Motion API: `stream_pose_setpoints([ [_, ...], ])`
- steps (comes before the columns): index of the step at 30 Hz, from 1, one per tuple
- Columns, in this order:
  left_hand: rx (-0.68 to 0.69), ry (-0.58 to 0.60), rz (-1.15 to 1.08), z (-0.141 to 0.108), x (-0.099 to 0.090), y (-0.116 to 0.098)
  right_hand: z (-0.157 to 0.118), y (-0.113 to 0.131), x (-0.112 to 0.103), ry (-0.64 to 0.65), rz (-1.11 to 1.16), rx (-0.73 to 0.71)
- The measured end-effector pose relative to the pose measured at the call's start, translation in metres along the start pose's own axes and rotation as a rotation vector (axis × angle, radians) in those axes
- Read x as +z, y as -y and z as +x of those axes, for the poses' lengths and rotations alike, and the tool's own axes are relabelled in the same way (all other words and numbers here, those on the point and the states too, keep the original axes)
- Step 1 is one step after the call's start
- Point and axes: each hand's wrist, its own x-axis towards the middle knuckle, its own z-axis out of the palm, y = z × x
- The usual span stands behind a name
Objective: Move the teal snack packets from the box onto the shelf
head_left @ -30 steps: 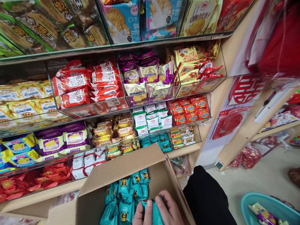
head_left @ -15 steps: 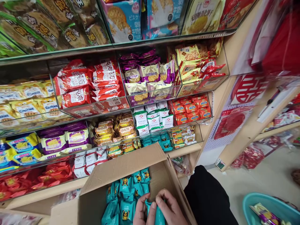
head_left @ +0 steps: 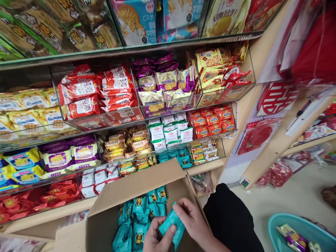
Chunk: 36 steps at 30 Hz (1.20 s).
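Both of my hands are over an open cardboard box (head_left: 141, 178) at the bottom of the view. My left hand (head_left: 159, 234) pinches the lower left side of a teal packet (head_left: 173, 224) between thumb and fingers. My right hand (head_left: 190, 218) grips the same packet at its upper right edge. Several teal packets (head_left: 140, 206) with a dark and yellow emblem lie inside the box, left of my hands. The held packet's lower end runs down toward the frame's bottom edge.
Shelves of wrapped snacks rise beyond the box, with red-and-white packets (head_left: 81, 89) and a compartment of teal packets (head_left: 183, 157). A black-clothed knee (head_left: 231, 217) is right of the box. A teal basin (head_left: 275, 236) holding packets stands at the lower right.
My hands have risen slightly with the teal packet, which now shows more fully and is tilted. My right forearm has come into view. The camera view has shifted a little.
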Motion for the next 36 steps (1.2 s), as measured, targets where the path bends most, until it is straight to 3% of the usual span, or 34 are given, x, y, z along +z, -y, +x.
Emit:
stream_pose_setpoints([
  [2, -0.016, 0.064, 0.074, 0.004, -0.001, -0.015, 0.006, 0.013, -0.002, -0.015, -0.033, -0.021],
  [6, 0.053, -0.138, -0.086, 0.006, 0.012, -0.030, 0.011, 0.024, 0.003, -0.162, 0.014, 0.001],
  [12, 0.095, -0.203, -0.188, 0.004, 0.022, -0.022, 0.001, 0.013, 0.011, -0.239, 0.103, 0.013],
  [18, 0.117, -0.164, -0.137, 0.008, 0.015, -0.018, -0.002, 0.010, 0.008, -0.316, -0.057, -0.060],
  [21, -0.024, -0.172, -0.101, 0.006, 0.013, -0.021, 0.002, 0.011, -0.005, -0.369, -0.276, -0.242],
  [23, -0.249, -0.154, -0.214, 0.001, 0.013, -0.026, 0.002, 0.013, -0.012, -0.357, -0.434, -0.456],
  [26, -0.540, 0.032, -0.557, -0.007, 0.015, -0.035, -0.006, 0.014, -0.013, -0.205, -0.592, -0.733],
  [28, -0.567, 0.085, -0.679, -0.009, 0.016, -0.041, -0.015, 0.015, -0.008, -0.097, -0.639, -0.849],
  [30, -0.545, 0.029, -0.676, -0.008, 0.014, -0.046, -0.023, 0.016, -0.002, 0.015, -0.638, -0.922],
  [33, -0.491, 0.011, -0.655, -0.003, 0.008, -0.051, -0.029, 0.019, 0.000, 0.061, -0.512, -0.848],
  [36, -0.398, 0.037, -0.643, -0.002, 0.003, -0.053, -0.026, 0.021, -0.002, -0.122, -0.286, -0.498],
])
